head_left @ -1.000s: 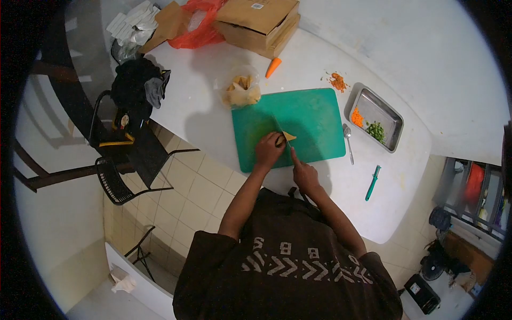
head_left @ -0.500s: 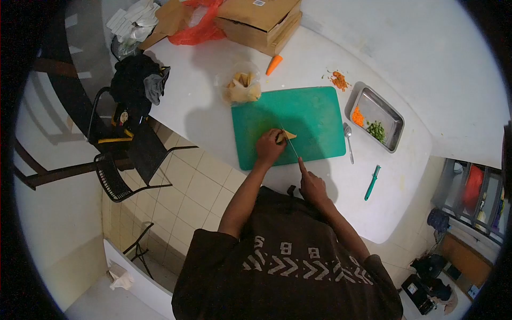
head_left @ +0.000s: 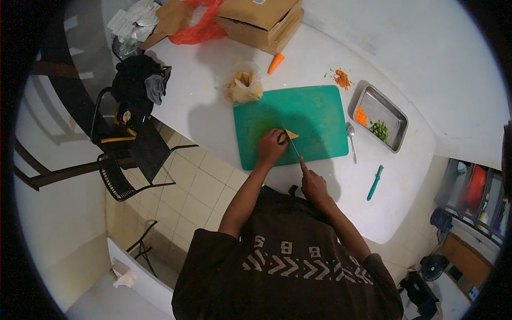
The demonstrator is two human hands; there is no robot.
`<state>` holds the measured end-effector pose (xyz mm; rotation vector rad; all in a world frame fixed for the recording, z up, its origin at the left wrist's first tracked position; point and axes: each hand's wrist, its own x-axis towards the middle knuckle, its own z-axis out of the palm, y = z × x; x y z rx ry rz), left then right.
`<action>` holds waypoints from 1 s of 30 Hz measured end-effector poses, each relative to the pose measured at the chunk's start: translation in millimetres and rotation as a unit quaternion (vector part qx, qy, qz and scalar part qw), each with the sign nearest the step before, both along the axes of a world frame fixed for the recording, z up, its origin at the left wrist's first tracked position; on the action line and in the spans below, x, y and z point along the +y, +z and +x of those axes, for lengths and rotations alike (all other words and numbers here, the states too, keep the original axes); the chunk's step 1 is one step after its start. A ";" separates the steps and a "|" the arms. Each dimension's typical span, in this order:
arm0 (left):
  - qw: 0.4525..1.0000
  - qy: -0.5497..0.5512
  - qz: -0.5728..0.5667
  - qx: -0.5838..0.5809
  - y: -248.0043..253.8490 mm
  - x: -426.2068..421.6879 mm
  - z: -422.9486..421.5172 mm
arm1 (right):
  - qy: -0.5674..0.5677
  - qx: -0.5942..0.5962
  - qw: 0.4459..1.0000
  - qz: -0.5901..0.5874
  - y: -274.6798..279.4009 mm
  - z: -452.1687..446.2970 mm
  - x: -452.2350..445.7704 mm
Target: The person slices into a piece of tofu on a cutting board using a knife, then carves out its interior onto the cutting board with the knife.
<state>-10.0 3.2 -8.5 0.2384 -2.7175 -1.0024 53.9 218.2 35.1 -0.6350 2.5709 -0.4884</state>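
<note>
On the green cutting board (head_left: 320,109), my left hand (head_left: 270,148) presses a triangular golden-brown piece of food (head_left: 293,135), which looks like fried tofu. Its fingers are curled, hiding part of the piece. My right hand (head_left: 314,188) grips a knife (head_left: 296,150) with the index finger stretched along it; the handle is covered by the hand. The blade lies against the piece, close to my left fingertips. At the board's upper left corner, a clear plastic bag (head_left: 242,89) holds several similar golden pieces.
To the right are a metal tray (head_left: 398,118) with chopped orange and green vegetables, a spoon (head_left: 352,141) and a green-handled peeler (head_left: 375,182). Behind the board lie a carrot (head_left: 276,63) and orange scraps (head_left: 342,79). A cardboard box (head_left: 260,24) and red plastic bag (head_left: 198,28) stand farther back.
The view has shifted slightly, so the table things appear a little farther right. Both hands, the knife and the golden piece keep nearly the same places on the board.
</note>
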 end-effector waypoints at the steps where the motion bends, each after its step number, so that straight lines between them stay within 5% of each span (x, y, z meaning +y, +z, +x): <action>1: 1.000 0.005 -0.003 0.008 -0.9 0.6 0.2 | 0.001 0.004 1.000 -0.002 -0.8 0.0 0.0; 30: 1.000 0.011 0.019 0.018 -4.6 -0.1 2.9 | -0.014 0.005 1.000 -0.025 -29.1 -17.3 -19.1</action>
